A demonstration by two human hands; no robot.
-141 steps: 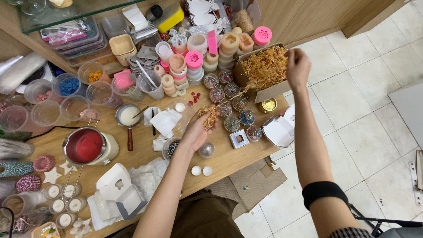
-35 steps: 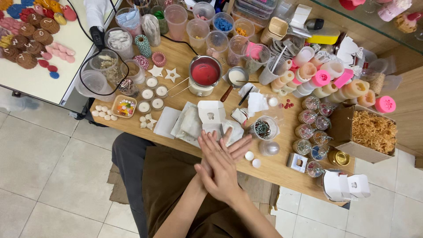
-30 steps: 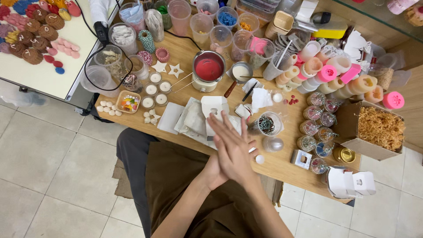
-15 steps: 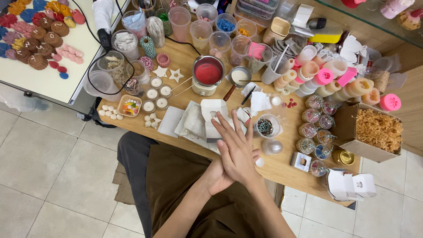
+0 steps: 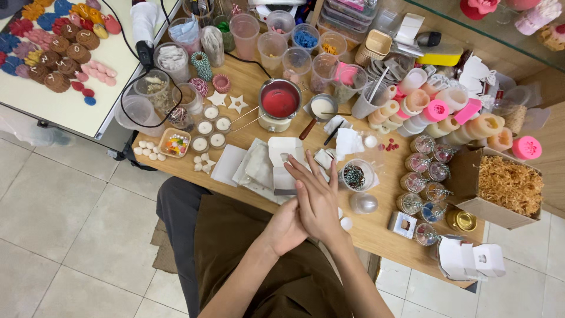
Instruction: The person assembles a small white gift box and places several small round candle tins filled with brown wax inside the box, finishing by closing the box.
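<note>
My right hand (image 5: 318,197) lies flat, fingers straight, across my left hand (image 5: 283,227), palm against palm, at the near edge of the wooden table (image 5: 376,227). Neither hand holds anything. My right fingertips reach over an open white paper box (image 5: 282,154) on crumpled white sheets. Just right of my hands stand a clear half-globe of dark beads (image 5: 355,175), a clear round ball (image 5: 364,204) and a small white cup (image 5: 346,223).
A pot of red wax (image 5: 279,101) and a small pan of white wax (image 5: 321,107) stand behind the box. Several tealights (image 5: 210,126) sit left, silicone moulds (image 5: 435,112) at the back. At the right is a cardboard box of straw shreds (image 5: 509,184).
Over the last second my hands keep sliding against each other: the right palm has moved forward and back over the left. Earlier, they held straw shreds by the cardboard box.
</note>
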